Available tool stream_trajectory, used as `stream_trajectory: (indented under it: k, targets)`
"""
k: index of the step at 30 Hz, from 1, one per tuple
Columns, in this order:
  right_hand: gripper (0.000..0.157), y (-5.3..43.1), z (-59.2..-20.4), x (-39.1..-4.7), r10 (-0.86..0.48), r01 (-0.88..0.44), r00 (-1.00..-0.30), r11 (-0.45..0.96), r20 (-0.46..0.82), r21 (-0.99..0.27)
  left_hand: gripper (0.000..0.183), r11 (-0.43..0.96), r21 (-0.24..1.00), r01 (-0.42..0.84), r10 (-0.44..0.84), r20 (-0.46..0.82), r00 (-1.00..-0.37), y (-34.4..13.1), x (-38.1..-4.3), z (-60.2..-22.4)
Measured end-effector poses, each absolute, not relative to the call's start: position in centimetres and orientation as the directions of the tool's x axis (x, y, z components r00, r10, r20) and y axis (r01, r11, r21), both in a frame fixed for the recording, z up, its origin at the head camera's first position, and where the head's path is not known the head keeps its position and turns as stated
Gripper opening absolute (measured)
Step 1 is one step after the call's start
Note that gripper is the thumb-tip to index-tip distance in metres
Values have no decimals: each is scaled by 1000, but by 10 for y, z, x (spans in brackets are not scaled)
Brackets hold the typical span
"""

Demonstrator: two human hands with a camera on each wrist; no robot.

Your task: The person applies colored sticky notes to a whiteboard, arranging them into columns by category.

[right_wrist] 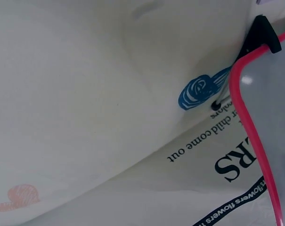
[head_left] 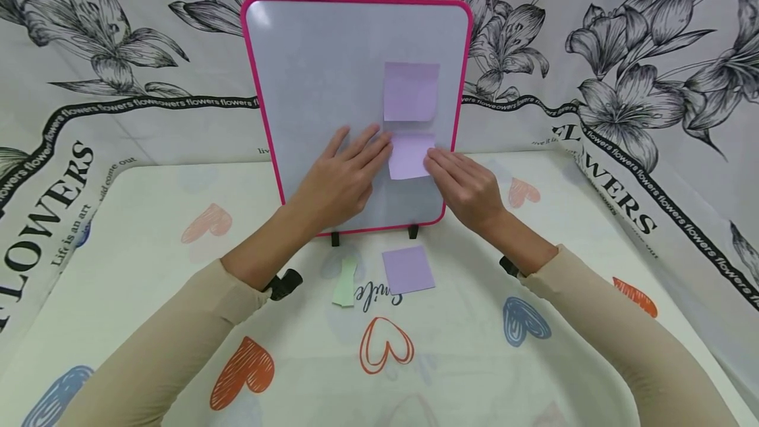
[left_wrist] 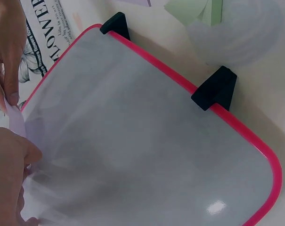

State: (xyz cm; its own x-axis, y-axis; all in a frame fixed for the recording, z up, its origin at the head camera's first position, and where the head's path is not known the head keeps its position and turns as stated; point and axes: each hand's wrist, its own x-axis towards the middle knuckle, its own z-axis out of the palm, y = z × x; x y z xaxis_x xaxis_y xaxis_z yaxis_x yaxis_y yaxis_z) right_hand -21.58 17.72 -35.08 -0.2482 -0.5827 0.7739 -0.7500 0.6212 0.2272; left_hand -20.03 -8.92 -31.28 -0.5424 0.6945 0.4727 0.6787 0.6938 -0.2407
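A lower purple sticky note (head_left: 410, 157) is at the whiteboard (head_left: 320, 78), beneath another purple sticky note (head_left: 412, 92) on its right half. My left hand (head_left: 344, 180) lies against the board with fingers extended, their tips at the lower note's left edge. My right hand (head_left: 465, 186) pinches that note's right edge. The left wrist view shows the left hand (left_wrist: 10, 162) at lower left, the right hand (left_wrist: 9, 52) above it, and the note (left_wrist: 16, 120) standing off the board between them. Neither hand appears in the right wrist view.
Black feet (head_left: 413, 232) support the pink-framed board. On the table before it lie a purple sticky note pad (head_left: 409, 269) and green paper strips (head_left: 345, 285). A flower-printed cloth (head_left: 628, 84) hangs behind, and a heart-printed cloth (head_left: 474, 361) covers the table.
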Motion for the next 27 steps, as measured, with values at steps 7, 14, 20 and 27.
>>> stream_trajectory:
  k: [7, 14, 20, 27]
  targets:
    - [29, 177, -351, -218, -593, -750, -240, 616, 768, 241, 55, 691, -303, 657, 712, 440, -547, -90, -202, -312]
    - [31, 177, -354, -224, -636, -737, -201, 600, 745, 313, 58, 685, -376, 624, 727, 421, -543, -90, -203, -313]
    - [47, 173, -357, -232, -738, -745, -213, 547, 640, 382, 58, 686, -393, 612, 727, 411, -550, -91, -205, -316]
    - [65, 162, -352, -237, -790, -725, -322, 560, 522, 400, 60, 685, -396, 612, 728, 406, -553, -91, -206, -320]
